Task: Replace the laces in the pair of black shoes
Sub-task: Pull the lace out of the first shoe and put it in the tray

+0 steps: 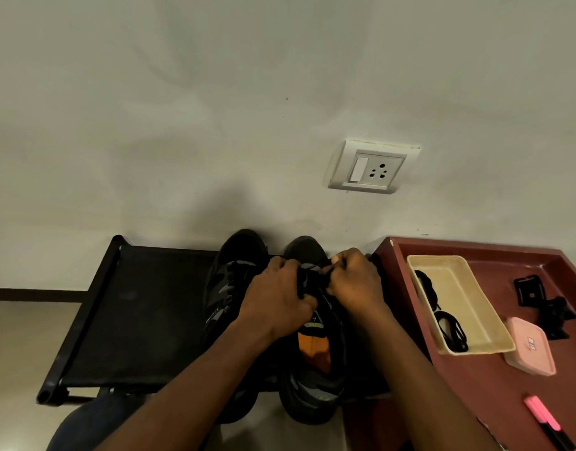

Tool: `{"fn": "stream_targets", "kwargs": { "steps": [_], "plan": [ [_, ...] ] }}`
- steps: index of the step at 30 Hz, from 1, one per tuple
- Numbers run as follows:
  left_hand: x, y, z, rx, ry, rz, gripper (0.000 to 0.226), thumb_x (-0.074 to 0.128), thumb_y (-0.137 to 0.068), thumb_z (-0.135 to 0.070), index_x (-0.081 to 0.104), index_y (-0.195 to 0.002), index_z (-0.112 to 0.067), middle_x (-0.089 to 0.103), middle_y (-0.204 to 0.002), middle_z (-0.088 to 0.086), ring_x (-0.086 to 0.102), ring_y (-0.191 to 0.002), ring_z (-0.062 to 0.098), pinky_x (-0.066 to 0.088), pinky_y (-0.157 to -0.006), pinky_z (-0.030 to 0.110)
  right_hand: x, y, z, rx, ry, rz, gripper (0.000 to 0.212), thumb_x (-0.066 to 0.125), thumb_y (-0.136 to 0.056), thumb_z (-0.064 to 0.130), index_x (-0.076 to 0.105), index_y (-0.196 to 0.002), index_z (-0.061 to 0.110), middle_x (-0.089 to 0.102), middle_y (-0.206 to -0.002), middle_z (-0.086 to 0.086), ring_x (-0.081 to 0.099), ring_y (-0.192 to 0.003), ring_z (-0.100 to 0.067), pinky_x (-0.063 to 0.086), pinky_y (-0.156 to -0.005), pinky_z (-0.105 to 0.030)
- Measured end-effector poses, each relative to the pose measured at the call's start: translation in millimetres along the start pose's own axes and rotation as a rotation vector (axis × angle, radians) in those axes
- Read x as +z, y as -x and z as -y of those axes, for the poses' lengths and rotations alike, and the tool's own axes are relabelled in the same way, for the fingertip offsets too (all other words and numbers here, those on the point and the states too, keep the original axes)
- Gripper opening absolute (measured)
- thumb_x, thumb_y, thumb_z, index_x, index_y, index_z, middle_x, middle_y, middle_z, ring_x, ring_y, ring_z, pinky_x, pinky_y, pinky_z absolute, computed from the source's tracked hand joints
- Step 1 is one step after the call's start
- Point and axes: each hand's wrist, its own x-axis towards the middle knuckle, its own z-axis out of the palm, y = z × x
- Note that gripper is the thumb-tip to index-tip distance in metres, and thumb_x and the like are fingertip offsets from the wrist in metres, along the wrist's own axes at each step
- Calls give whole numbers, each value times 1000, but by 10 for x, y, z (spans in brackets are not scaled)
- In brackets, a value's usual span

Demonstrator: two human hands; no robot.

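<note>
Two black shoes stand side by side on a black rack (143, 307), toes toward the wall. The left shoe (229, 281) has grey patches and its lace is threaded. The right shoe (316, 379) shows an orange insole. My left hand (277, 297) and my right hand (355, 281) both sit over the right shoe's lacing area, fingers curled and pinching the black lace (312, 275) between them. The hands hide most of the eyelets.
A dark red table (508, 385) stands at the right. On it lie a cream tray (468, 307) holding black laces (449, 323), a pink box (530, 346), a black clip (540, 301) and a pink marker (543, 418). A wall socket (371, 167) sits above.
</note>
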Motion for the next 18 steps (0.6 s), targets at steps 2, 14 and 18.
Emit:
{"fn": "stream_targets", "kwargs": {
  "steps": [2, 14, 18],
  "plan": [
    [7, 5, 4, -6, 11, -6, 53, 67, -84, -39, 55, -132, -21, 50, -133, 2, 61, -109, 26, 56, -95, 43, 10, -42, -31, 97, -175, -3, 13, 48, -106, 22, 60, -108, 17, 74, -102, -5, 73, -90, -24, 62, -85, -48],
    [83, 31, -8, -43, 2, -31, 56, 64, -87, -39, 50, -136, -18, 45, -138, 7, 57, -114, 28, 54, -96, 44, -144, 25, 11, -152, -15, 64, 29, 55, -102, 14, 65, -115, 39, 74, -97, 1, 70, -71, -9, 62, -68, -39],
    [79, 30, -6, -37, 7, -29, 52, 63, -86, -40, 51, -132, -19, 45, -135, 6, 58, -109, 26, 56, -92, 43, -92, 75, 64, -353, 268, 87, 28, 62, -101, 31, 72, -128, 34, 71, -121, 8, 66, -104, -8, 55, -84, -28]
  ]
}}
